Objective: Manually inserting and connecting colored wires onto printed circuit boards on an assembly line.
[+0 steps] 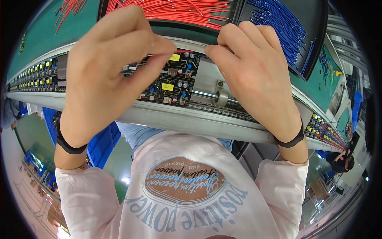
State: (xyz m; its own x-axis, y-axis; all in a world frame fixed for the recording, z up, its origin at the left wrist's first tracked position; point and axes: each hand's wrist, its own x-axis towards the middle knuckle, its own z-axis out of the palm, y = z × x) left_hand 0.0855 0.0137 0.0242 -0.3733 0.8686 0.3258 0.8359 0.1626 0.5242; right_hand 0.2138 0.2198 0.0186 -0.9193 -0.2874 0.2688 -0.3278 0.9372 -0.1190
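Head view: between the two hands a short stretch of red wire (185, 51) shows, its long axis running roughly left to right, near the far edge of the metal track (191, 122). It starts at the fingertips of the left hand (105, 69), which is the nearer one; thumb and forefinger are pressed together there and seem to pinch the wire, though the grip itself is too small to be sure of. The right hand (254, 69) has its fingers curled, their tips just beyond the wire's visible right end; whether they hold anything cannot be told. Below the wire, toward the track's near edge, lie the black circuit boards (181, 79) with yellow parts, partly hidden by the left hand. The boards' right edge falls between the hands, so the left is over them and the right is past them, above the bare part of the track with a metal rod (205, 95). Past the track's far edge, loose red wires (187, 10) and blue wires (278, 34) lie in black trays.
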